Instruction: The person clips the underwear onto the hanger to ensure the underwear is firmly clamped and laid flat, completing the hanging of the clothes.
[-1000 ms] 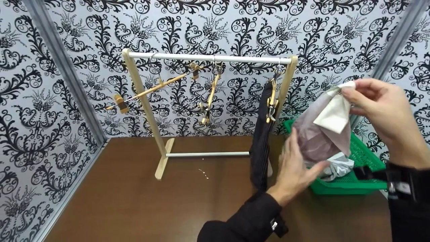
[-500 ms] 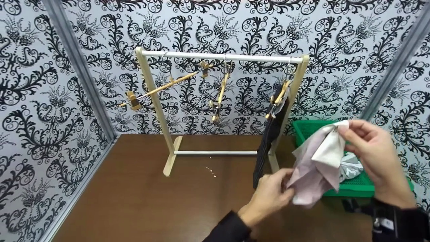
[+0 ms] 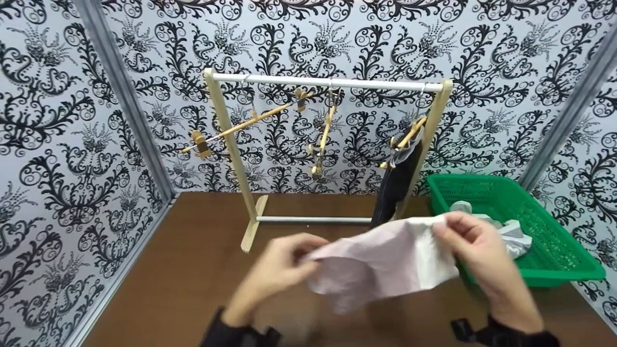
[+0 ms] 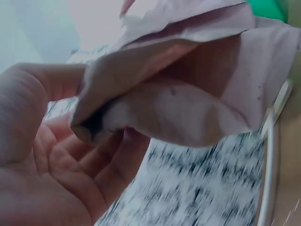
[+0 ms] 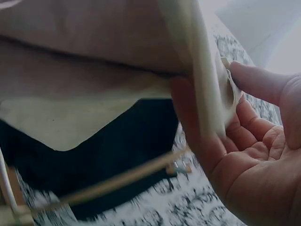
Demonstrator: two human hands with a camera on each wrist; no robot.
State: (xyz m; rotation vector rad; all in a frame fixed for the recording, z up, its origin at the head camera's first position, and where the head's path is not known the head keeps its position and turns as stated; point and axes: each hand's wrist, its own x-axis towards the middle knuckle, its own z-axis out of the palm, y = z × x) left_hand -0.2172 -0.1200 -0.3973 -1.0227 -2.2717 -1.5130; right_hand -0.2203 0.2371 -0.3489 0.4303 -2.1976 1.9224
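Observation:
A small pale pink garment with a white band [image 3: 381, 260] is stretched between both hands above the table. My left hand [image 3: 274, 270] pinches its pink end; in the left wrist view, thumb and fingers [image 4: 120, 155] hold the cloth's edge, with its folds hanging open. The white band is pinched at its upper corner by my right hand [image 3: 487, 262]. In the right wrist view, the thumb lies on one side of the band [image 5: 209, 84] and fingers on the other. Behind the cloth, a dark ribbed garment [image 3: 400, 183] hangs from the right-hand clip hanger [image 3: 412, 134].
A small wooden rack with a white rail [image 3: 289, 81] stands on the brown table [image 3: 159, 289]. Two bare clip hangers, one at left [image 3: 265, 115] and one in the middle [image 3: 326, 130], hang from it. At right, a green basket [image 3: 573, 274] holds grey-white cloth [image 3: 516, 238].
Both hands have moved left and down, away from the basket, with the pink garment. My left hand has taken its free end, and the cloth is now spread out sideways. The dark garment has turned.

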